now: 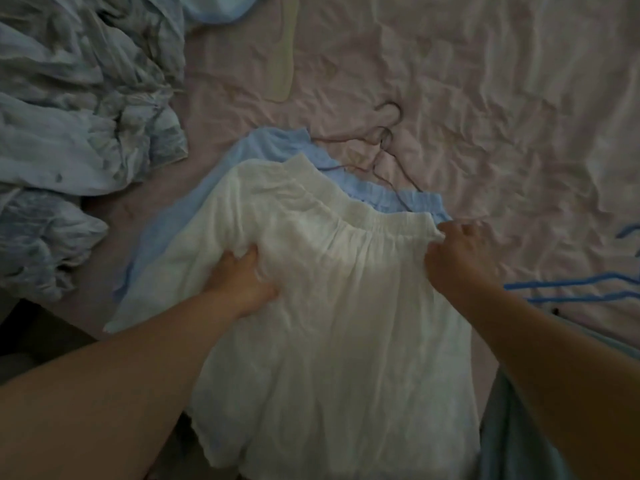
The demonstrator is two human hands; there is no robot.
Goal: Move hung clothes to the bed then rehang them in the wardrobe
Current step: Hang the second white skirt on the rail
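A white skirt (pixel 329 306) with an elastic waistband lies spread on the pink bed sheet (pixel 485 98). Under it a light blue skirt (pixel 263 147) shows at the far and left edges. My left hand (pixel 242 282) bunches the white skirt's fabric near its left side. My right hand (pixel 460 254) pinches the right end of the white waistband. A thin dark wire hanger (pixel 388 140) rests on the sheet just beyond the blue waistband, partly tucked under it.
A crumpled blue-grey blanket (pixel 76 116) fills the left side of the bed. Blue hangers (pixel 571 289) lie at the right edge. A pale hanger (pixel 285 53) and light blue cloth (pixel 218 8) sit at the top. Another blue-grey garment (pixel 519 427) hangs at lower right.
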